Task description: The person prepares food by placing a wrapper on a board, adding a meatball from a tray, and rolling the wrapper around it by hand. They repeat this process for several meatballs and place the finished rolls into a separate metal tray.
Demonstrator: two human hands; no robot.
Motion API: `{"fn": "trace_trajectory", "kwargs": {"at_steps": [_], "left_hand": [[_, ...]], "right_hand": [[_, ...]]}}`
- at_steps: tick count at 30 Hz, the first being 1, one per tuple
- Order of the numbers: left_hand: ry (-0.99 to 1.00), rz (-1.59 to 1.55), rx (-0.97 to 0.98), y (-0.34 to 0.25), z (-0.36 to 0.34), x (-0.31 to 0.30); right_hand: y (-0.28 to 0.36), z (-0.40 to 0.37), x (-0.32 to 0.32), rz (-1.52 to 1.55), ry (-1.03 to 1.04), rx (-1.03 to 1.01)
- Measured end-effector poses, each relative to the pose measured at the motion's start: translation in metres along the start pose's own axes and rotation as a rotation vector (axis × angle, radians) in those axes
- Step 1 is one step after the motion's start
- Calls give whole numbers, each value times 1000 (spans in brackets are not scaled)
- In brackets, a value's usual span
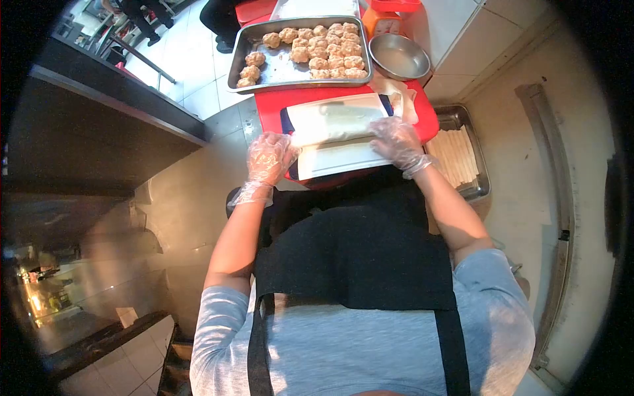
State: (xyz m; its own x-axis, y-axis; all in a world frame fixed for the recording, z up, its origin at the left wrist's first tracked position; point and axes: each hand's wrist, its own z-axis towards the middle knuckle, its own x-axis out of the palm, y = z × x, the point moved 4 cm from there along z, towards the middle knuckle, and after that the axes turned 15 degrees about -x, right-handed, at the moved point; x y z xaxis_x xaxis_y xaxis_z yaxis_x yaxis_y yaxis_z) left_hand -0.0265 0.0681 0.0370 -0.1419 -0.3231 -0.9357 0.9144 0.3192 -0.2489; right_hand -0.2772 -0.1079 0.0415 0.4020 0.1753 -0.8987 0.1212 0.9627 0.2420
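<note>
A pale, thin wrapper sheet [340, 115], partly rolled into a long shape, lies across a white cutting board [343, 158]. At its left end is my left hand [269, 160], in a clear plastic glove, with the fingers curled in on the edge. My right hand [397, 142], gloved the same way, presses its closed fingers on the right end of the roll. What lies inside the sheet is hidden. Past the right hand, a loose strip of pale wrapper [403, 105] hangs beside the board.
Behind the red surface [267, 109] stands a metal tray [277, 84] of lumpy filling balls [317, 49]. A steel bowl [399, 58] of liquid and an orange scale [384, 23] are at the right. Another tray [485, 171] holds flat pale sheets [454, 155]. People's legs [142, 13] show far left.
</note>
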Motion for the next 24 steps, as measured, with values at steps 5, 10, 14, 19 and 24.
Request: {"fn": "trace_trajectory", "kwargs": {"at_steps": [5,10,14,19,24], "left_hand": [[-185,-31,200,-40,5,0],[-134,-120,156,-47,27,27],[-84,-104,83,-39,41,22],[-190,-68,159,-54,43,16],[-139,-19,105,-45,57,31]], "right_hand": [[14,27,41,38,-119,-234],[10,43,51,-40,-111,-216],[17,46,49,-20,-243,-280],[0,60,55,35,38,-127],[6,56,49,-104,-271,-357]]}}
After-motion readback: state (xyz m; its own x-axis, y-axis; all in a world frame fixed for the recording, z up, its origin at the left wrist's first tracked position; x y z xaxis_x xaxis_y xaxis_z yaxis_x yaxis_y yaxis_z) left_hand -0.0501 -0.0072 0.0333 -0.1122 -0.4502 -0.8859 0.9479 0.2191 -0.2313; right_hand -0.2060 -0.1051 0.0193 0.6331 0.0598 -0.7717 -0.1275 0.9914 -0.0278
